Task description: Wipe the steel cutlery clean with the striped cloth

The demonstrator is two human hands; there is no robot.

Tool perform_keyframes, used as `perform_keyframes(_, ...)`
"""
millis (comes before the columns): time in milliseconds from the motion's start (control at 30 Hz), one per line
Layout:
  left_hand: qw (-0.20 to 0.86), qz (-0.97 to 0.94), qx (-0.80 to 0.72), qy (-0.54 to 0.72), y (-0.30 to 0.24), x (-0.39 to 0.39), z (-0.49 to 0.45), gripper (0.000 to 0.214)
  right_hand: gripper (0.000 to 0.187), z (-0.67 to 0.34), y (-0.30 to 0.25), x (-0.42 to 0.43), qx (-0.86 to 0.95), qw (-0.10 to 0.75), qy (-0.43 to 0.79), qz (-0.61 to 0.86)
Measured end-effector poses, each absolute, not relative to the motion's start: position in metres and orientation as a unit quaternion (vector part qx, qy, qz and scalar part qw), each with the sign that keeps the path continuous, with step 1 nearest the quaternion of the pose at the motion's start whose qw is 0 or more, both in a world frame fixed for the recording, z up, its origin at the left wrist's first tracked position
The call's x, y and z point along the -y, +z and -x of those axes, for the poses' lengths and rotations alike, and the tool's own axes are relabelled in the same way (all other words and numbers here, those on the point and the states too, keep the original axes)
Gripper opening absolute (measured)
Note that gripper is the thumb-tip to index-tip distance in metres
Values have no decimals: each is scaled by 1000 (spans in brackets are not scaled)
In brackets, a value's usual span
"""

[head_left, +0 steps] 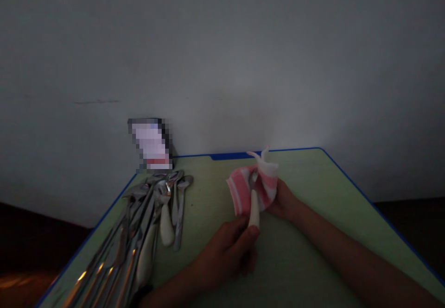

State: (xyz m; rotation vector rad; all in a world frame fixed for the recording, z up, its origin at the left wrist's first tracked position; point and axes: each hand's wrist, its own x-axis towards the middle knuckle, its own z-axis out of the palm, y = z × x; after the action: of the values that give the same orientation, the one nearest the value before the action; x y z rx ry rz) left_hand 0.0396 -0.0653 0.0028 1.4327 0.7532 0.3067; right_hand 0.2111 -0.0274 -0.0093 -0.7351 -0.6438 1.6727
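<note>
My left hand (236,248) is closed around the lower end of a pale handle (255,210), which belongs to a spoon pointing away from me. Its metal end (254,176) is partly wrapped by a pink and white striped cloth (239,190), so the full shape of the head is hidden. My right hand (283,200) grips the cloth from behind on the right side, with its fingers mostly covered by the fabric. Both hands are above the middle of the table, and the cloth's upper corners stick up loosely.
Many spoons and other metal cutlery (139,220) lie in a pile along the table's left side, some with pale handles. A phone (151,143), blurred out, leans against the grey wall (222,58). The pale green table (306,178) has a blue edge.
</note>
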Motion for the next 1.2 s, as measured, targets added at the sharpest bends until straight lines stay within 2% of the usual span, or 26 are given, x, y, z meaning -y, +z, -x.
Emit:
perform_keyframes(267, 722, -586, -330, 166, -2, 68, -41, 51, 27, -209, -11, 30, 288, 574, 668, 376)
perform_keyframes(533, 689, -625, -331, 160, -1, 65, -42, 34, 27, -202, -13, 30, 287, 612, 606, 419)
perform_keyframes(733, 666, -623, -370, 177, -6, 64, -44, 38, 30, -196, -11, 38, 267, 615, 611, 422)
perform_keyframes(1033, 659, -623, -382, 175, -5, 63, -45, 39, 33, -196, -17, 37, 339, 569, 604, 444)
perform_keyframes(1200, 651, -645, -374, 142, 1, 63, -43, 42, 31, -205, -17, 23, 276, 622, 592, 431)
